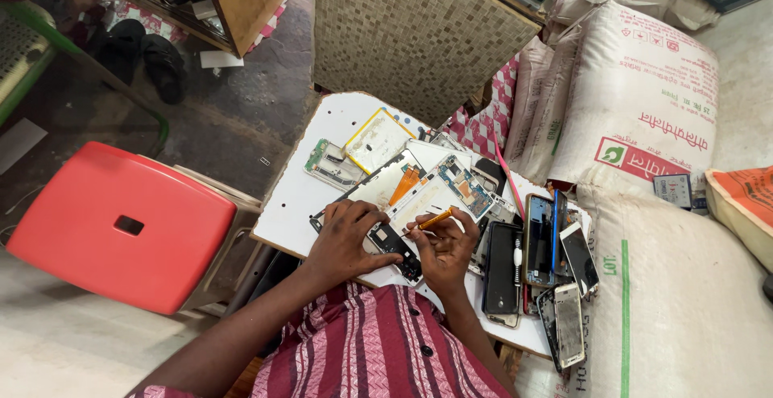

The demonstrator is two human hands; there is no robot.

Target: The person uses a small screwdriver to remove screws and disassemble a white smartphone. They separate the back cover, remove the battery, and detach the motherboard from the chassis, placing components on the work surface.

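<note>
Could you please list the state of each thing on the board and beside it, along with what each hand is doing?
Left hand: flat, pressing down the opened phone.
Right hand: gripping a yellow tool, tip toward that phone.
Opened phone: back off, insides exposed.
Phone frames: stripped, lying flat.
Phones at right: piled, overlapping.
Red stool: upright, unoccupied.

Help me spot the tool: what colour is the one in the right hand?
Orange-yellow; the tool shows best in the head view, pinched in the right hand.

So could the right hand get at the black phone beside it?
Probably yes. The right hand holds an orange tool over the opened phone, and the black phone lies face up just beside it on the white board, with nothing between them.
</note>
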